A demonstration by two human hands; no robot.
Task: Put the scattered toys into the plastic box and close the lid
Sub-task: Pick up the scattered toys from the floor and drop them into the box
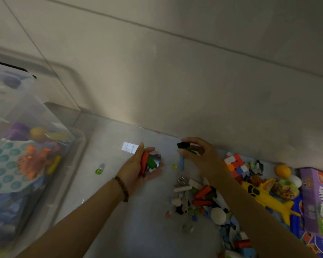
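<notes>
Two hands work over the floor (119, 202), and both already carry something. The left hand (138, 170) is cupped palm-up, its fingers curled round a small heap of blocks, with a red one (145, 161) and a green one (151, 162) showing. The right hand (201, 157) hangs just to the right of it, and its fingers (196, 142) pinch a black block (183, 145) against the thumb. The block's long axis points left toward the open palm. Something green sits behind it in the same grip, too blurred to name.

The relation that matters is left to right. The box (45, 116) stands open, well apart to the left, already holding many toys, and the left hand is plainly the nearer to it. The pile (199, 194) of loose toys lies to the right, under the right forearm, with a yellow plane (263, 194) further right. So the black block probably drops a short way left into the cupped palm, and that hand then swings left to the box.

A blue stick (181, 163) lies on the floor just below the right hand, its length running toward the person. A green marble (98, 171) lies between the left hand and the box. Much is still scattered, and I cannot make out the lid.
</notes>
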